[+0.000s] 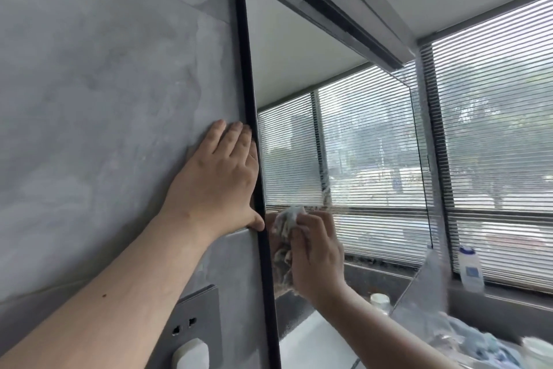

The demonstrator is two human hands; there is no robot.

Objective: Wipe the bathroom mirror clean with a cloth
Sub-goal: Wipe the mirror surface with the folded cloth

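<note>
surface: window sill | on it: 1 white bottle, upright

Left hand and right hand, forearms bare
A small dark mole is seen on the left forearm.

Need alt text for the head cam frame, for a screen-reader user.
A person's right hand presses a crumpled cloth against a black-framed mirror near its left edge. The left hand lies flat on the grey wall beside the frame, thumb touching it. The mirror reflects window blinds; a socket sits on the wall below.
</note>
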